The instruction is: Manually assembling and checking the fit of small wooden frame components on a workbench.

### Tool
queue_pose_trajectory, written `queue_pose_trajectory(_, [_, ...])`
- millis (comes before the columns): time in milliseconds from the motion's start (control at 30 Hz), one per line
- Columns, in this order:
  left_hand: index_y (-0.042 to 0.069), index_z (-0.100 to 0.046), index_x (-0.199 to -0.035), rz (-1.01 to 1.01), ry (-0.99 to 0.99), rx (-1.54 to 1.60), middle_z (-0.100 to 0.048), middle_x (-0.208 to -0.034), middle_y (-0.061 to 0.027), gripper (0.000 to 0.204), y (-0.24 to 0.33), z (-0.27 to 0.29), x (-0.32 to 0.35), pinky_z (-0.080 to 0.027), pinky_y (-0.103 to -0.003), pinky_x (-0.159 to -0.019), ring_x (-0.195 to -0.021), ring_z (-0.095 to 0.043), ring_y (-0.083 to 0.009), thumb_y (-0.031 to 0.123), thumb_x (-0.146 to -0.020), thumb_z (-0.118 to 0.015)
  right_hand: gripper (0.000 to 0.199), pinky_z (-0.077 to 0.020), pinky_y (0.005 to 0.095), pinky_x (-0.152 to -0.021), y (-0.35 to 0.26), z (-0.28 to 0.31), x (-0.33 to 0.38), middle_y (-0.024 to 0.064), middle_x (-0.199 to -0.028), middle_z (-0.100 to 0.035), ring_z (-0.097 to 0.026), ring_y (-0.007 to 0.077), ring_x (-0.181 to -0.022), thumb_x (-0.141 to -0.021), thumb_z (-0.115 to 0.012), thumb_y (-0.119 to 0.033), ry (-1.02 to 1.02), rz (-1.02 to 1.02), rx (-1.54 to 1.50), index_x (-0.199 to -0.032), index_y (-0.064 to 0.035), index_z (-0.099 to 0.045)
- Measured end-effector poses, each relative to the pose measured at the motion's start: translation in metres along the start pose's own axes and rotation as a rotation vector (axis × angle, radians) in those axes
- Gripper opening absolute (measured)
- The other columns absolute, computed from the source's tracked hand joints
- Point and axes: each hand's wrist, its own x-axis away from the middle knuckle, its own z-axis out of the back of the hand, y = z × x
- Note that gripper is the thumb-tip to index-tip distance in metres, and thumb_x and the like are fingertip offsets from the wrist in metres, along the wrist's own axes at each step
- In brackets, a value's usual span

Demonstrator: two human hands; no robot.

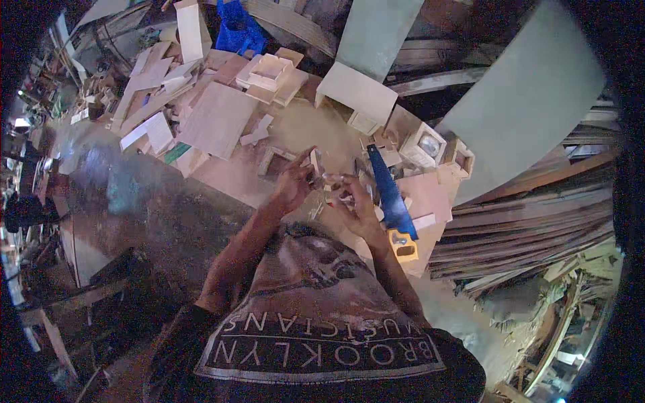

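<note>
My left hand (293, 187) is closed on a small, pale wooden piece (316, 161), held upright over the bench in front of my chest. Just to its right is my right hand (355, 208), with fingers bent and pinched together; what they hold is too small and blurred to name. A small three-sided wooden frame (267, 161) lies left of my left hand. Right of my right hand, a handsaw (388, 186) with a blue blade rests on the bench, its yellow handle (403, 246) toward me.
Wooden boards (218, 119) and offcuts cover the bench's left side. An open wooden box (270, 72) stands at the back. More small boxes (422, 144) sit at the right, near a large greenish panel (531, 101). Stacked planks (517, 235) lie beyond the right edge.
</note>
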Motion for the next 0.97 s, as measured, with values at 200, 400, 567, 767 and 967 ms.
queue_pose_trajectory(200, [0.010,-0.031,-0.136,0.129,0.044,0.444,-0.052,-0.082,-0.0002,0.053,-0.002,-0.006,0.001,-0.048,-0.033,-0.072,-0.076,-0.053,-0.0130,0.006,-0.086,-0.047,0.037,-0.0509,0.0335,-0.077,0.005,-0.005,0.002,0.0096,-0.117,-0.052,-0.057,0.0190,-0.096,-0.083,-0.053,-0.001,-0.015,-0.193,0.194,-0.118,-0.0030,-0.041])
queue_pose_trajectory(400, [0.010,-0.031,-0.136,0.156,0.115,0.469,-0.053,-0.090,-0.0024,0.053,-0.020,-0.001,-0.007,-0.049,-0.032,-0.075,-0.082,-0.055,-0.0159,0.006,-0.086,-0.048,0.043,-0.0465,0.0393,-0.085,0.010,-0.005,0.001,0.0143,-0.112,-0.054,-0.056,0.0315,-0.100,-0.076,-0.052,0.003,-0.005,-0.018,0.406,-0.117,-0.0034,-0.044])
queue_pose_trajectory(567, [0.011,-0.031,-0.136,0.151,0.066,0.419,-0.051,-0.089,-0.0032,0.053,-0.047,0.014,-0.022,-0.049,-0.032,-0.077,-0.084,-0.055,-0.0166,0.007,-0.086,-0.049,0.045,-0.0436,0.0418,-0.088,0.028,-0.010,0.004,0.0168,-0.114,-0.053,-0.052,0.0344,-0.104,-0.074,-0.053,-0.001,0.104,0.075,0.560,-0.118,-0.0047,-0.044])
queue_pose_trajectory(767, [0.013,-0.037,-0.131,0.041,0.131,0.308,-0.052,-0.086,-0.0041,0.049,-0.068,0.010,-0.041,-0.048,-0.035,-0.072,-0.079,-0.055,-0.0190,0.009,-0.084,-0.052,0.041,-0.0454,0.0392,-0.082,0.042,0.013,0.005,0.0186,-0.113,-0.053,-0.053,0.0353,-0.101,-0.077,-0.053,-0.003,0.412,0.046,0.718,-0.117,-0.0040,-0.046])
queue_pose_trajectory(967, [0.015,-0.034,-0.130,-0.439,0.074,-1.182,-0.049,-0.100,-0.0093,0.065,-0.145,0.074,-0.103,-0.047,-0.039,-0.080,-0.091,-0.053,-0.0239,0.048,-0.081,-0.059,0.034,-0.0512,0.0347,-0.055,0.138,0.132,-0.016,0.0095,-0.076,-0.063,-0.063,0.0245,-0.061,-0.079,-0.050,0.004,0.796,-0.212,-0.626,-0.111,-0.0049,-0.041])
